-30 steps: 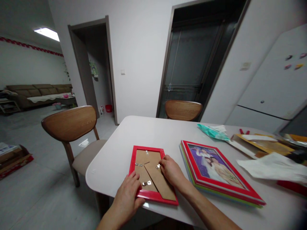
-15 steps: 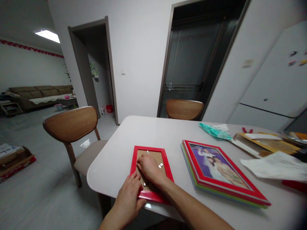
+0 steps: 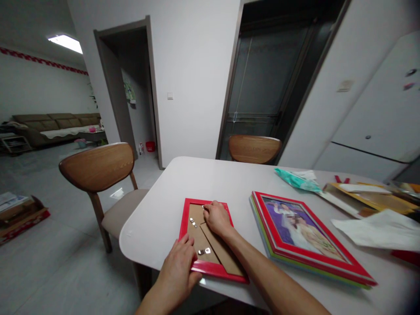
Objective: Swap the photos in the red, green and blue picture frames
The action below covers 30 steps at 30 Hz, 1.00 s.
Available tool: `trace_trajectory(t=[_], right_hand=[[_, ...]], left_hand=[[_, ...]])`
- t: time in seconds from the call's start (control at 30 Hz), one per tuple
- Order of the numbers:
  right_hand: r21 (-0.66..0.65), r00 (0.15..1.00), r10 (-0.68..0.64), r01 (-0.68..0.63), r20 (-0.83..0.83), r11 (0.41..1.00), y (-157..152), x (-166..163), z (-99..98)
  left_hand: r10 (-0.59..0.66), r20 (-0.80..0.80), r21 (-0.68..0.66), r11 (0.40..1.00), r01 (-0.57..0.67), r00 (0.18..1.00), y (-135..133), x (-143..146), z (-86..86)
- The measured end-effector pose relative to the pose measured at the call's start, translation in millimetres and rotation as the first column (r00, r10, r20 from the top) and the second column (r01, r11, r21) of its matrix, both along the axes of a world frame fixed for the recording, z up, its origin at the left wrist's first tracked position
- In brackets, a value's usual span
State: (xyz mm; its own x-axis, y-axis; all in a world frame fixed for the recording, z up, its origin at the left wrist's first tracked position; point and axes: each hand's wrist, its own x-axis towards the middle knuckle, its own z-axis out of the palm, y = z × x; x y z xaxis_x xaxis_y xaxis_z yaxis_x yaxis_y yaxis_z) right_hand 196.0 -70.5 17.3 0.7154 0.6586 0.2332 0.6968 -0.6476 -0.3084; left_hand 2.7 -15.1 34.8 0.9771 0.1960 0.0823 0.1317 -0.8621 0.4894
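Note:
A small red picture frame (image 3: 185, 222) lies face down near the front edge of the white table (image 3: 203, 179), its brown backing board and metal clips showing. My left hand (image 3: 177, 264) rests on the frame's near left corner, fingers stretched flat. My right hand (image 3: 216, 217) reaches over the backing to the frame's far edge, fingers curled and pinching at a small metal clip there.
A stack of larger frames (image 3: 308, 243) with a photo on top lies to the right. Papers, a teal packet (image 3: 297, 180) and boxes crowd the table's right end. Wooden chairs stand at the left (image 3: 98, 168) and the far side (image 3: 254, 148).
My right hand has gone from the right-side clip, across to the left clip, and now up to the clip at the frame's far edge. My left hand has stayed on the near corner.

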Motion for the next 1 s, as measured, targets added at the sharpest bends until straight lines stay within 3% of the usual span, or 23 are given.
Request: trace_trajectory(t=[0.2, 0.4, 0.53, 0.63, 0.77, 0.87, 1.0], right_hand=[[0.017, 0.999, 0.018, -0.018, -0.026, 1.0, 1.7, -5.9, 7.9], [0.037, 0.993, 0.12, -0.119, -0.024, 0.992, -41.4, -34.9, 20.0], [-0.016, 0.989, 0.145, -0.145, -0.02, 0.989, -64.8, -56.3, 13.7], [0.03, 0.985, 0.162, -0.16, -0.059, 0.987, -65.7, -57.0, 10.2], [0.082, 0.982, 0.126, -0.115, -0.141, 0.99, -63.3, -47.8, 22.2], [0.076, 0.983, 0.103, -0.093, -0.149, 0.993, -62.8, -51.0, 43.2], [0.178, 0.969, 0.206, -0.18, -0.138, 0.967, -56.6, -68.4, 65.2]], left_hand=[[0.011, -0.006, -0.017, 1.0, -0.011, 1.0, 0.2, 0.5, 0.3], [0.011, 0.028, -0.032, 0.999, -0.01, 1.0, -0.2, -1.1, -0.3], [0.003, 0.013, -0.013, 1.0, -0.003, 1.0, -0.3, -1.2, 0.3], [0.001, 0.014, -0.017, 1.0, -0.001, 1.0, 0.0, -1.3, -0.8], [0.058, 0.062, -0.143, 0.988, -0.048, 0.996, -1.6, 0.9, -1.9], [0.209, 0.165, -0.36, 0.923, -0.139, 0.964, -2.7, 8.1, 0.3], [0.441, 0.266, -0.684, 0.713, -0.155, 0.857, 9.2, 17.2, 4.8]])
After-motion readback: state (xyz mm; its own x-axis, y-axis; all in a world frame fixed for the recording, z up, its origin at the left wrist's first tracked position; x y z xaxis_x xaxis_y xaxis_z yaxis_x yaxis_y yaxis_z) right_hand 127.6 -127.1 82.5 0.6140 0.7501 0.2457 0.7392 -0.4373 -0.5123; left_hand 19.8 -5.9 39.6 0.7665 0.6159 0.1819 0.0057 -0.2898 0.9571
